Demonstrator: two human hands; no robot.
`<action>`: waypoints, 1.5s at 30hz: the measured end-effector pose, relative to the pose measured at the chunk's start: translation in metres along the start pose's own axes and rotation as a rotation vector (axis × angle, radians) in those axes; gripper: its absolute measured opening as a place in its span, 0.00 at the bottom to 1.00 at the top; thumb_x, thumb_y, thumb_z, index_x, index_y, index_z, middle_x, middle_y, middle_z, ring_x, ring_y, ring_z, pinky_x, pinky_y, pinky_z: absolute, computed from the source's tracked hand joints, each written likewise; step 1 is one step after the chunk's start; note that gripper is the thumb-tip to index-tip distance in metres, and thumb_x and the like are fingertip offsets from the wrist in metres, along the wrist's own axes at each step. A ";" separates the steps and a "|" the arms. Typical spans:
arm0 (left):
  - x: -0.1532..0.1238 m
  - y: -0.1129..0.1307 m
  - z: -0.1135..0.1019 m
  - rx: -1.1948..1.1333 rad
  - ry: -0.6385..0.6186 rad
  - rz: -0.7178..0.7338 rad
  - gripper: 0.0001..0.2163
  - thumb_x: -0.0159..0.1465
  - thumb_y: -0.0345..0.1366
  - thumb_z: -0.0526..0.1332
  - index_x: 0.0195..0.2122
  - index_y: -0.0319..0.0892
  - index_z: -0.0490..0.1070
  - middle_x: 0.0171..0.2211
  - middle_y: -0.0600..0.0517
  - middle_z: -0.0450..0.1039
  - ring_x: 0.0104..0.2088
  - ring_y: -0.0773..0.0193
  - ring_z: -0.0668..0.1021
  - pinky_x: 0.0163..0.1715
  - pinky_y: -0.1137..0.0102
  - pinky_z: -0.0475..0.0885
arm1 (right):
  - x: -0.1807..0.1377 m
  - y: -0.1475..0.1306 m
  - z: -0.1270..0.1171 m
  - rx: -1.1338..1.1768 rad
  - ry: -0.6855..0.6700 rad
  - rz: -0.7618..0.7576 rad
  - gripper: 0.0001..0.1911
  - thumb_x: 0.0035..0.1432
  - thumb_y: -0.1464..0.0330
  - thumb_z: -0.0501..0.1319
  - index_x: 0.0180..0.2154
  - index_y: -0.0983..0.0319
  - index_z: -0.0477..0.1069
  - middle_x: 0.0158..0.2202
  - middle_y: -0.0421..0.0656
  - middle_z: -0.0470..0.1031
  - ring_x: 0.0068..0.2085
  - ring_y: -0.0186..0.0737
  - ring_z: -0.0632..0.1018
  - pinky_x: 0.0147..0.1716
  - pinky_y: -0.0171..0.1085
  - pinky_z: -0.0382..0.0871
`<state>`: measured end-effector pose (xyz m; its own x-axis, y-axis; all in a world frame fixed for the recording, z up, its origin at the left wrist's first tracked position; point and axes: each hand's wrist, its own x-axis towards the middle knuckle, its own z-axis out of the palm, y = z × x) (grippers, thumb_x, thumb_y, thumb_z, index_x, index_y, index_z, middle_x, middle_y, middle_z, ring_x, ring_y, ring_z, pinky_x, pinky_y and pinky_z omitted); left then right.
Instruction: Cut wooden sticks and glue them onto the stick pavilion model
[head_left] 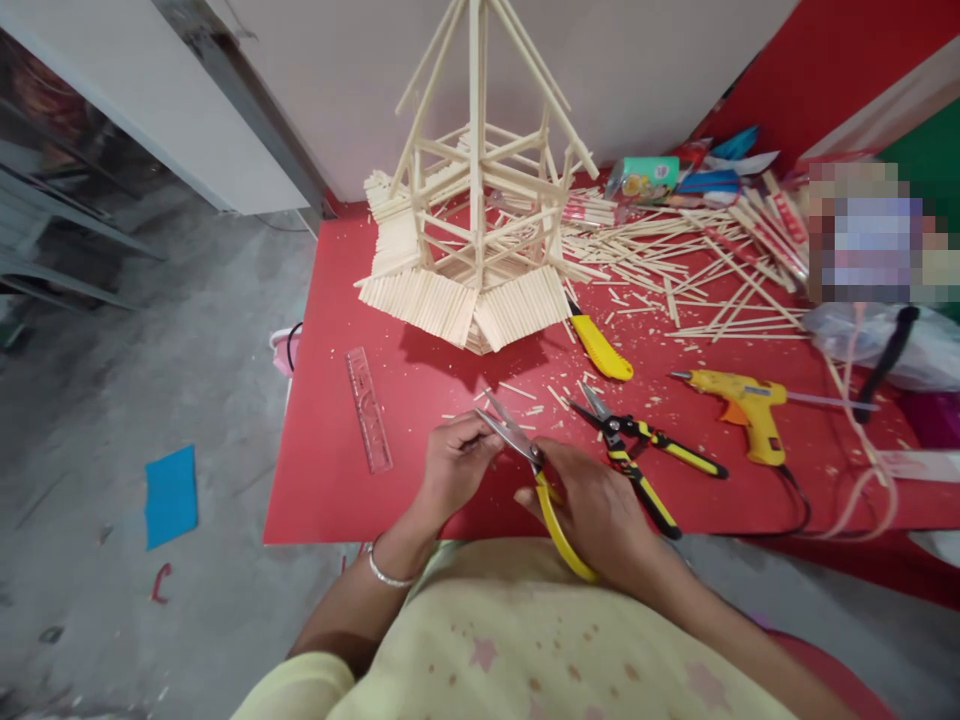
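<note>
Yellow-handled scissors [555, 520] are gripped in the R hand [600, 495], w/ the blades slightly parted and pointed up toward the L hand [456, 465]. The L fingertips are drawn together right by the blade tips; whether anything small is pinched there can't be told. A pale bracelet [390, 575] is worn on the L wrist. Both hands are held over the near edge of the red table [322, 470], approx. mid-width.

Just beside the R hand, black-and-yellow shears [615, 427] are laid w/ handles spread. Beyond, a yellow utility knife [600, 345] is seen near the R panel of the stick structure [450, 305], which is set mid-table twd the wall: open frame above, close-set stick panels flared round the base, top cut off by the view. Stick offcuts [559, 398] are scattered btwn. A clear ruler [367, 410] is placed on the L side; a yellow glue gun [750, 400] on the R, nozzle turned L. Loose sticks [739, 335] are strewn behind it, w/ a green pkg [649, 178] nr the wall. A blue sheet [171, 497] is left on the floor.
</note>
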<state>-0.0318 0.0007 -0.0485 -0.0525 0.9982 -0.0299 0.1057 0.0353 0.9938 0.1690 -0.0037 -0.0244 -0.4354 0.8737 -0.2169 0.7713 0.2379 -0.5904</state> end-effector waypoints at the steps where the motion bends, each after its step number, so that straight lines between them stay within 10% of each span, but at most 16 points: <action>1: -0.002 -0.002 0.003 -0.018 -0.012 -0.021 0.08 0.65 0.38 0.66 0.30 0.41 0.80 0.23 0.54 0.70 0.22 0.71 0.69 0.24 0.74 0.64 | -0.003 0.000 0.000 0.012 -0.013 0.020 0.19 0.65 0.55 0.57 0.51 0.59 0.68 0.41 0.47 0.79 0.40 0.45 0.80 0.37 0.37 0.65; 12: -0.002 -0.016 0.022 -0.216 -0.061 -0.235 0.13 0.63 0.44 0.67 0.34 0.38 0.79 0.23 0.53 0.72 0.20 0.72 0.68 0.21 0.74 0.63 | -0.015 0.016 0.007 -0.023 -0.035 0.172 0.20 0.65 0.50 0.54 0.43 0.58 0.70 0.25 0.40 0.75 0.25 0.38 0.75 0.27 0.34 0.55; 19: 0.003 -0.012 0.022 -0.177 -0.073 -0.208 0.11 0.63 0.41 0.65 0.29 0.39 0.77 0.20 0.55 0.70 0.21 0.71 0.69 0.24 0.75 0.64 | -0.016 0.003 -0.009 -0.221 -0.011 0.166 0.20 0.62 0.54 0.60 0.52 0.55 0.67 0.39 0.44 0.79 0.37 0.44 0.81 0.30 0.34 0.56; 45: 0.001 -0.011 0.010 -0.255 -0.021 -0.192 0.12 0.62 0.42 0.65 0.27 0.39 0.75 0.18 0.55 0.69 0.19 0.71 0.69 0.23 0.74 0.64 | 0.004 -0.006 -0.001 -0.176 -0.020 0.094 0.18 0.65 0.50 0.56 0.47 0.56 0.69 0.37 0.43 0.81 0.37 0.44 0.82 0.31 0.35 0.57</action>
<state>-0.0228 0.0020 -0.0604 -0.0263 0.9753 -0.2192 -0.1566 0.2125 0.9645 0.1636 -0.0011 -0.0209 -0.3656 0.8874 -0.2810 0.8774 0.2277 -0.4224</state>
